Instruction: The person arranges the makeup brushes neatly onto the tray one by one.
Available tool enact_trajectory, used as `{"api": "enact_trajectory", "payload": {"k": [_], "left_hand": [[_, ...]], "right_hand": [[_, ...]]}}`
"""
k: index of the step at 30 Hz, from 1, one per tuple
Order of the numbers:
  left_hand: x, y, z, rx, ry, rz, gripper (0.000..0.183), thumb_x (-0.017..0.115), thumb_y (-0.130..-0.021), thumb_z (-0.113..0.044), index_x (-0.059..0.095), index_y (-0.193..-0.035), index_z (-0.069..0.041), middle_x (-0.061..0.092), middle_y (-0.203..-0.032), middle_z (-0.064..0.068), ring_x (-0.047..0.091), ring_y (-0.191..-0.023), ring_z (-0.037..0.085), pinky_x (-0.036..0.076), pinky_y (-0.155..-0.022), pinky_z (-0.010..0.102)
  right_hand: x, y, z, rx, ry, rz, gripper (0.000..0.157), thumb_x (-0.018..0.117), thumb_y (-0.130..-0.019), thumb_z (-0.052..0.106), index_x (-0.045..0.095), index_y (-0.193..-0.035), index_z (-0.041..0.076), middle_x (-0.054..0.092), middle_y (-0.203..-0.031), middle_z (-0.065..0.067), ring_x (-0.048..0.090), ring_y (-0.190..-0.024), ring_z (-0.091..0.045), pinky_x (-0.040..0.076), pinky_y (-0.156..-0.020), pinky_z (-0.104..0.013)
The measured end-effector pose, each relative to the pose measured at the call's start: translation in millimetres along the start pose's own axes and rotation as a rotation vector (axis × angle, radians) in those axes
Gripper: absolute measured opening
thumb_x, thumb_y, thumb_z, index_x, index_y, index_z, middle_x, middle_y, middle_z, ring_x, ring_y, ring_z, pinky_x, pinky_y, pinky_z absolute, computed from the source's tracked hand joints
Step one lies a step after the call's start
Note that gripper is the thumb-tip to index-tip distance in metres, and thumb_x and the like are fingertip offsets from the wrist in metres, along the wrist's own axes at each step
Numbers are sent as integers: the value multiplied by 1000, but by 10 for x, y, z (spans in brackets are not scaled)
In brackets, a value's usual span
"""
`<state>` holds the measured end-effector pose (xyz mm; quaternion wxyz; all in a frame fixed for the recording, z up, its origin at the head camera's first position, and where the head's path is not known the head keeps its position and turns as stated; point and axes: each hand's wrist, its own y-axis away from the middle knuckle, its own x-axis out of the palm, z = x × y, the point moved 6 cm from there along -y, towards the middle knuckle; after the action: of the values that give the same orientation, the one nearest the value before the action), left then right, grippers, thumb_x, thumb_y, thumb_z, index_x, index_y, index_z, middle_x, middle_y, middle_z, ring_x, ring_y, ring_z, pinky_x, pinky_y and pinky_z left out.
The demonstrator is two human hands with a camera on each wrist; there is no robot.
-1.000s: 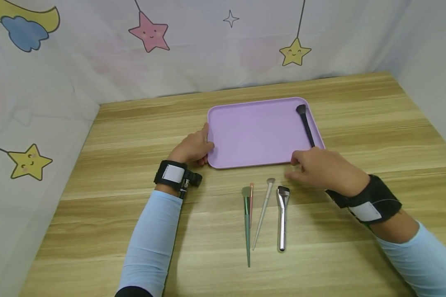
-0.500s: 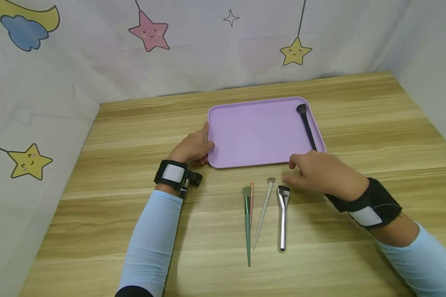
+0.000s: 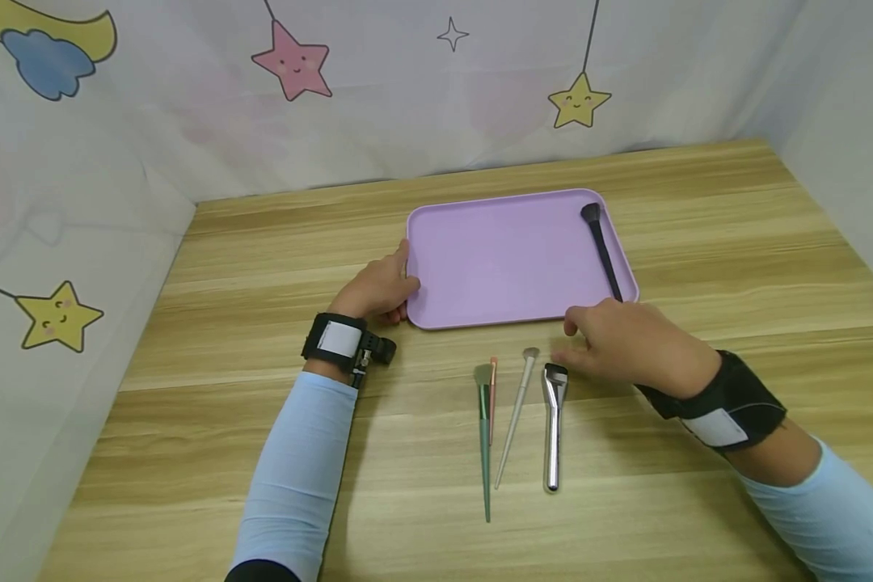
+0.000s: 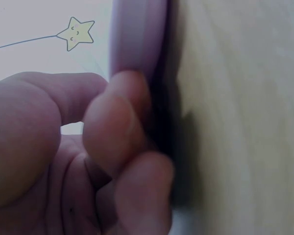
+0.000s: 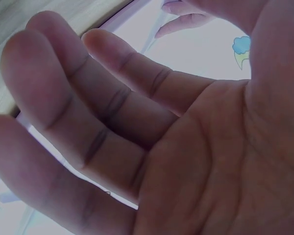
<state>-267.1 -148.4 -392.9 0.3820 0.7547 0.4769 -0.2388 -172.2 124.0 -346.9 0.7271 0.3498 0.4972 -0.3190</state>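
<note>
A lilac tray (image 3: 509,263) lies on the table, with a black makeup brush (image 3: 602,250) along its right side. My left hand (image 3: 374,287) grips the tray's left edge, thumb over the rim. In the left wrist view the curled fingers meet the tray's edge (image 4: 137,36). My right hand (image 3: 636,343), relaxed and holding nothing, hovers at the tray's front right corner and covers the tip of the black brush's handle. The right wrist view shows its bare palm (image 5: 196,156). Nearest to its thumb is a silver flat-topped makeup brush (image 3: 552,432).
Left of the silver brush lie a white-handled brush (image 3: 516,412), a pink brush (image 3: 492,404) and a green brush (image 3: 484,444), the last two close together. Behind the wooden table (image 3: 262,259) hangs a white curtain (image 3: 407,105) printed with stars.
My right hand has shifted slightly left and toward the front, so more of the black brush's handle shows. The left hand and the tray have stayed in place.
</note>
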Motion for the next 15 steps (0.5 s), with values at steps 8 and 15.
{"api": "enact_trajectory", "payload": {"k": [8, 15], "left_hand": [[5, 7, 7, -5, 8, 4, 74, 43, -92, -21, -3, -149, -14, 60, -57, 11, 57, -47, 22, 49, -42, 28], [-3, 8, -6, -5, 17, -1, 74, 43, -91, -21, -2, -149, -14, 59, -57, 11, 57, -47, 22, 49, -42, 28]], "right_hand": [[9, 6, 39, -13, 9, -19, 40, 64, -82, 43, 64, -91, 5, 55, -64, 0, 48, -54, -13, 45, -46, -33], [23, 9, 63, -27, 8, -26, 34, 65, -81, 44, 61, -78, 10, 53, -61, 3, 47, -53, -13, 43, -44, -33]]}}
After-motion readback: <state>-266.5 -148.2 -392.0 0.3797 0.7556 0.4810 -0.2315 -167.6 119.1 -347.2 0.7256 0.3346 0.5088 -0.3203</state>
